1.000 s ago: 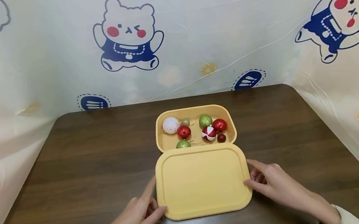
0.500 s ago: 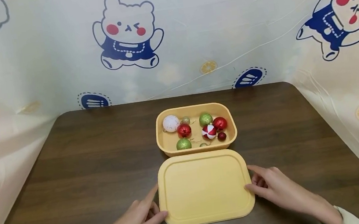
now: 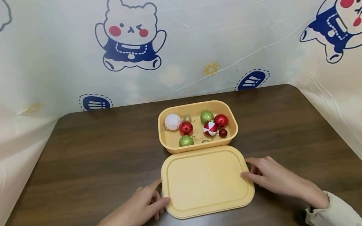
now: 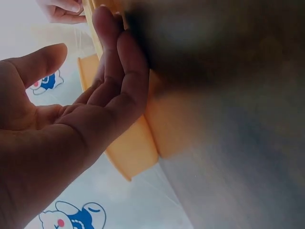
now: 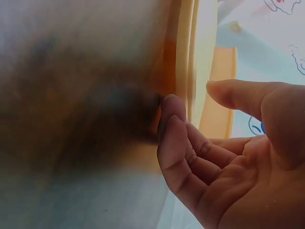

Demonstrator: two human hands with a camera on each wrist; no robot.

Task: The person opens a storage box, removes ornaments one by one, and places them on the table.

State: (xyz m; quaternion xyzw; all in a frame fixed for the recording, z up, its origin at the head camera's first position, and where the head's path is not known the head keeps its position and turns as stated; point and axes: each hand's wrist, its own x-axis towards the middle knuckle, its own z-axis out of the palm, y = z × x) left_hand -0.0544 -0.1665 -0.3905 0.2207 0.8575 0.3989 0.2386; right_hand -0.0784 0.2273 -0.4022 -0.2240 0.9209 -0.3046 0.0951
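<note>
The left hand fills the near left of the view, palm open. Its fingers lie straight and together, their tips pressed against the edge of the yellow lid, which runs as a thin band from the far top down toward the middle. The thumb stands apart from the fingers, clear of the lid. Right of the lid spreads the table, dark and blurred. At the far top left, part of the right hand shows beside the lid. A cloth with blue cartoon prints lies behind.
</note>
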